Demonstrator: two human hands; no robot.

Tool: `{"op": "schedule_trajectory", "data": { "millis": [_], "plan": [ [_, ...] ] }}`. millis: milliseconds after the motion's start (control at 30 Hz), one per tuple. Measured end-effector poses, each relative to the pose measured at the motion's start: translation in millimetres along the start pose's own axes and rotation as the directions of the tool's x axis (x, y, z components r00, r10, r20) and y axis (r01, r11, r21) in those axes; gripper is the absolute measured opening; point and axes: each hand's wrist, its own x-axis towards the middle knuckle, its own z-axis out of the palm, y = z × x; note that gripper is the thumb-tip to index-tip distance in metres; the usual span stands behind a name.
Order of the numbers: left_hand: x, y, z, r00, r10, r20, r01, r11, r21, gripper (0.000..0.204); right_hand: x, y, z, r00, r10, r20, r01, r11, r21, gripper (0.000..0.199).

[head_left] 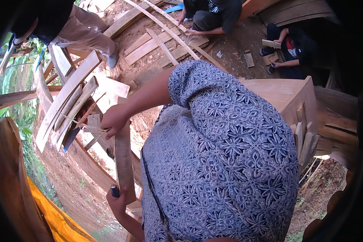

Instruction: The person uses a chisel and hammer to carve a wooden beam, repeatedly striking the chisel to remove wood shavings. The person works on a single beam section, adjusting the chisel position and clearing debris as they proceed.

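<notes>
My right hand [115, 119] is closed at the upper part of a long, flat wooden board [124, 165], fingers bent over its left edge. Pale thin wood slivers [84, 125] stick out beside these fingertips; whether the hand pinches them too is unclear. Lower down, my left hand [117, 202] lies against the board's bottom end, its fingers wrapped round a short dark cylindrical handle [115, 190] with a shiny end. What the handle belongs to is hidden. My patterned blue-grey shirt [226, 153] fills the middle and covers whatever lies beneath it.
Left of my hands, several rough planks [74, 101] lean together. A wooden box-like piece [286, 94] stands to the right with offcuts [306, 139] beside it. Three people are nearby; one crouching person [211, 20] holds long strips [169, 30]. Boards [153, 46] lie on the dirt.
</notes>
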Motion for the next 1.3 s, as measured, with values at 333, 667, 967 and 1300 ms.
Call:
{"op": "schedule_trajectory", "data": {
  "millis": [333,667,967,1300],
  "plan": [
    [-68.5,-25.3,20.5,0.964,-0.112,-0.24,0.181,0.94,0.288,0.023,27.4,-114.2,-29.5,0.866,-0.35,0.356,0.271,0.929,0.252,0.043],
    [-171.8,-66.6,111.8,0.84,-0.33,-0.431,0.351,0.936,-0.033,0.023,0.9,-147.0,24.4,0.716,-0.18,0.674,-0.155,0.901,0.406,0.05],
    [-187.5,-89.4,155.7,0.767,-0.424,-0.482,0.313,0.903,-0.296,0.024,11.6,-160.5,47.8,0.674,-0.186,0.715,-0.202,0.885,0.42,0.049],
    [-175.1,-91.9,174.3,0.755,-0.44,-0.487,0.286,0.888,-0.361,0.027,31.6,-151.8,51.7,0.683,-0.125,0.72,-0.367,0.793,0.486,0.05]
  ]
}}
